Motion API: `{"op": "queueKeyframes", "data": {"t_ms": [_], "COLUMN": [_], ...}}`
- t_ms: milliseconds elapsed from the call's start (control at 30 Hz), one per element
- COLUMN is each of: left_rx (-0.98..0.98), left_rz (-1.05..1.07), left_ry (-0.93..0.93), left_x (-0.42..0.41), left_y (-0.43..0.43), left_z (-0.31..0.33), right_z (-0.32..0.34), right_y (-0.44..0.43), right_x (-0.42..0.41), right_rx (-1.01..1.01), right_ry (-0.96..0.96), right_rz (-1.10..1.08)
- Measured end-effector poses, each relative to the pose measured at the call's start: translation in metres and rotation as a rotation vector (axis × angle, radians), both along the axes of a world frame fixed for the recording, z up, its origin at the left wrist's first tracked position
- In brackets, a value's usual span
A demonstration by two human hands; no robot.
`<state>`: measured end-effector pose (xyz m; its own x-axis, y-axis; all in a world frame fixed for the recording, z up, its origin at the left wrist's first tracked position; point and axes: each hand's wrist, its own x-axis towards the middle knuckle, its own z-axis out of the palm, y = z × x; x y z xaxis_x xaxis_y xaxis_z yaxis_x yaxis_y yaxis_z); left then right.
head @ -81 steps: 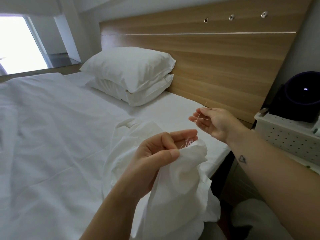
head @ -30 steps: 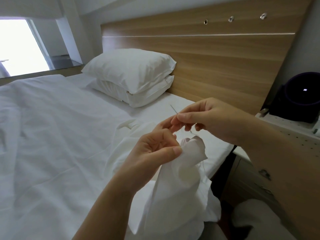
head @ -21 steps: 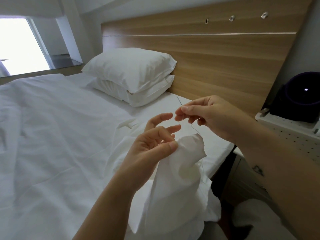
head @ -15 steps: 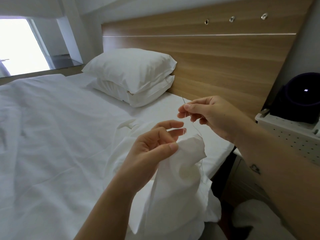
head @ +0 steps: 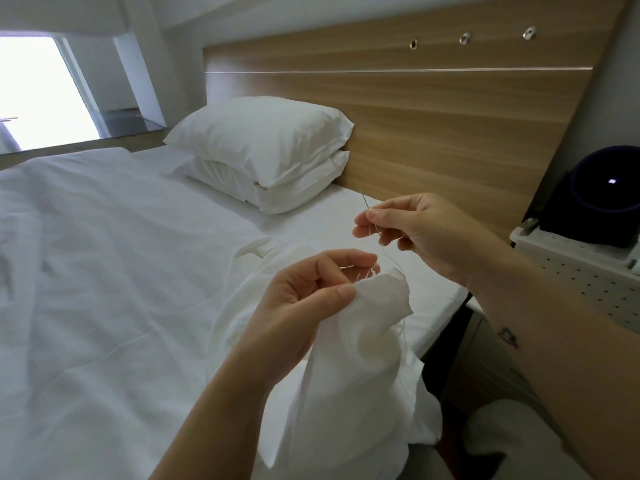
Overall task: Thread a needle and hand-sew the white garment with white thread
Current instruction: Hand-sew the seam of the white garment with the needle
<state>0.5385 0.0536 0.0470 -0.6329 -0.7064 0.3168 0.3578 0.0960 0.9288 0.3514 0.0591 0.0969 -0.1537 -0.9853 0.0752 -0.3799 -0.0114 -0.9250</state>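
My left hand (head: pixel 311 289) is pinching the white garment (head: pixel 363 358) at its raised fold. Thread (head: pixel 388 255), seemingly slack, is running up-right to the needle (head: pixel 364 200), tip slanting up-left, which my right hand (head: pixel 415 230) is pinching, hands apart, just above that fold.

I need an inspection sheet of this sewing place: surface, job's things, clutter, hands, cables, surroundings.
Surface: bed, wrinkled white sheet.
Job's things: white garment held up; needle sticks up above the thumb; thread runs down to the garment.
Clutter: nothing seen.
Hands: left hand grips the garment; right hand pinches the needle.
Cables: nothing seen.
Surroundings: two stacked pillows, wooden headboard, dark round object on white perforated cabinet, window.
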Motion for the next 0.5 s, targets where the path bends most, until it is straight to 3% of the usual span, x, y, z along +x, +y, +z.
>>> {"op": "queueKeyframes", "data": {"t_ms": [200, 333, 500], "left_rx": [0.015, -0.059, -0.022], "left_rz": [0.034, 0.256, 0.397], "left_ry": [-0.008, -0.152, -0.297], "left_x": [0.001, 0.000, 0.002], "left_y": [-0.002, -0.003, -0.003], "left_z": [-0.001, -0.001, 0.000], "right_z": [0.003, 0.007, 0.020], "right_y": [0.008, 0.016, 0.031], "right_x": [-0.005, -0.012, -0.003], "right_rx": [0.047, -0.112, -0.224], "right_ry": [0.129, 0.204, 0.308], "right_rz": [0.015, -0.133, -0.069]}}
